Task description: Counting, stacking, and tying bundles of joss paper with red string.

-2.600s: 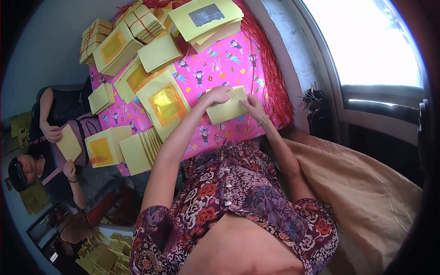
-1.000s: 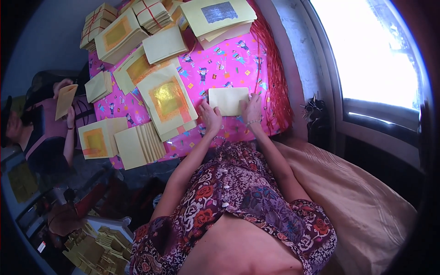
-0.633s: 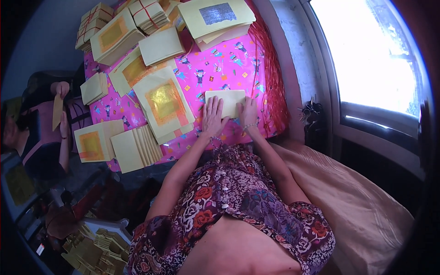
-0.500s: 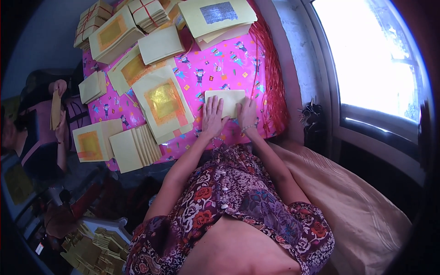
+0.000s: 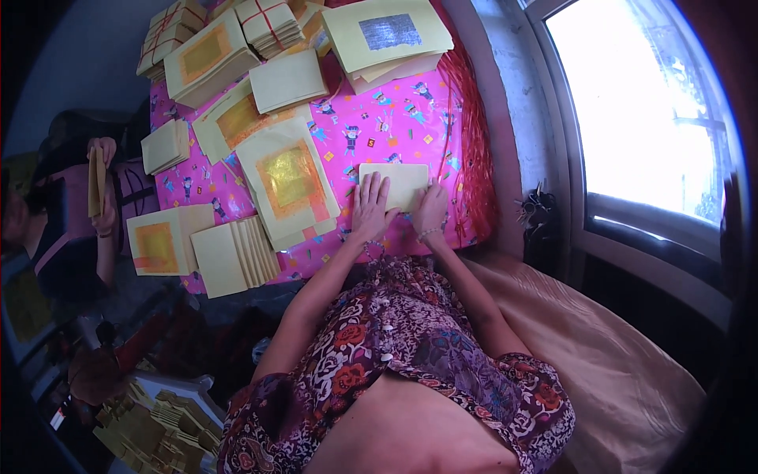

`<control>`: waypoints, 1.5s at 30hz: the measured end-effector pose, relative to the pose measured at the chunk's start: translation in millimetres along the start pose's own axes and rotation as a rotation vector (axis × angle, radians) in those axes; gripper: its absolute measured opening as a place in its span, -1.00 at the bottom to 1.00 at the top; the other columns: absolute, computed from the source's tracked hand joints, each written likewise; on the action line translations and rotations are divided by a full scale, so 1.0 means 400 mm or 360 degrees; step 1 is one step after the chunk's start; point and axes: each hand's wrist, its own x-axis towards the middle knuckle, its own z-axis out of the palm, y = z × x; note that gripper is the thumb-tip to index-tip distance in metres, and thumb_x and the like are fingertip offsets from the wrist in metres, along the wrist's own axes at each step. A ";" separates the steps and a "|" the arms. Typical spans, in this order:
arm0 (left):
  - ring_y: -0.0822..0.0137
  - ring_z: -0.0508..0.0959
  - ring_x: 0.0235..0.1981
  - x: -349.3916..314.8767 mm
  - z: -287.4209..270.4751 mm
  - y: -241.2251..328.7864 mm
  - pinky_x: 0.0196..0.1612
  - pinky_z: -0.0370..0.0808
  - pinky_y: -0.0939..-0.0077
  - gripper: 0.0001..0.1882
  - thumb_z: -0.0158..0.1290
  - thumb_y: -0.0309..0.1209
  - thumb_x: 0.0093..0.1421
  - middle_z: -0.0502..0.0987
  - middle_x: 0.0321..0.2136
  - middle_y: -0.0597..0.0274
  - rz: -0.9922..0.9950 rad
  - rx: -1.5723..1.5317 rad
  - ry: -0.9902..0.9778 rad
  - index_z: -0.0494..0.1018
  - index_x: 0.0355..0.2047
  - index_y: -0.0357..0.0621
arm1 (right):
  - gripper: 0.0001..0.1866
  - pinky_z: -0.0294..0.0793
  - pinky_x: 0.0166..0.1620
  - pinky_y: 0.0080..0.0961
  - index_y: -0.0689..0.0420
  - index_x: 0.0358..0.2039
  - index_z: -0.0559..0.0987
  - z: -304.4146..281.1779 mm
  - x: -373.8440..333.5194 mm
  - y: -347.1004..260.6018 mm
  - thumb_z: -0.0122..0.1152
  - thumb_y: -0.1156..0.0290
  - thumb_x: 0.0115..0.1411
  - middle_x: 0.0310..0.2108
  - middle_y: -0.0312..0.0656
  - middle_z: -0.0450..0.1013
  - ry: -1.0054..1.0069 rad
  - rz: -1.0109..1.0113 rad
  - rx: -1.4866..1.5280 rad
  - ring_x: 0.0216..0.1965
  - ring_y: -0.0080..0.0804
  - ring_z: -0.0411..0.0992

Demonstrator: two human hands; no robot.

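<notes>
A small pale-yellow folded sheet or thin pad of paper (image 5: 404,180) lies flat on the pink table cover in front of me. My left hand (image 5: 369,209) rests on its left part, palm down and fingers stretched out. At the right edge of the paper, the fingers of my right hand (image 5: 429,210) are bent and pressed together on it. To the left lie large yellow sheets with a gold foil square (image 5: 289,180). Beside them a fanned stack of folded yellow paper (image 5: 237,254) sits at the table's near edge.
Thick paper stacks (image 5: 387,35) and red-tied bundles (image 5: 268,24) crowd the far side. Red plastic strings (image 5: 471,150) hang along the right edge by the window wall. At left, another person (image 5: 71,213) holds folded paper. A container of folded papers (image 5: 170,419) stands lower left.
The table and its papers appear slightly lower and to the right as the view shifts. My hands keep nearly the same place on the paper. The other person's hands have moved slightly.
</notes>
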 end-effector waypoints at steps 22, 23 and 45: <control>-0.10 -0.05 0.25 0.030 -0.060 0.039 0.27 -0.08 0.10 -0.26 0.10 -0.27 -0.02 0.00 0.19 -0.22 -0.0072 -0.0224 0.0147 0.11 0.13 -0.34 | -0.54 0.37 -0.31 -0.43 0.41 -0.15 0.35 0.030 0.033 0.123 0.13 0.23 0.14 -0.37 -0.04 0.36 -0.0212 0.0121 0.0238 -0.38 -0.33 0.36; -0.13 -0.04 0.25 0.031 -0.066 0.041 0.27 -0.08 0.09 -0.27 0.09 -0.27 0.00 0.00 0.19 -0.25 -0.0082 -0.0251 0.0139 0.10 0.14 -0.35 | -0.53 0.34 -0.26 -0.34 0.41 -0.16 0.34 0.028 0.042 0.119 0.14 0.23 0.13 -0.35 0.03 0.35 -0.0185 0.0116 0.0302 -0.32 -0.21 0.35; -0.08 0.19 0.10 -0.123 -0.255 0.067 0.13 0.19 0.14 -0.47 -0.05 -0.48 0.08 0.17 0.04 -0.17 -0.0351 -0.0654 0.0870 0.18 0.10 -0.23 | -0.71 0.39 -0.23 -0.42 0.29 -0.15 0.36 -0.026 0.068 -0.245 0.08 0.53 0.09 -0.27 -0.03 0.32 -0.0335 -0.0410 0.0990 -0.30 -0.29 0.36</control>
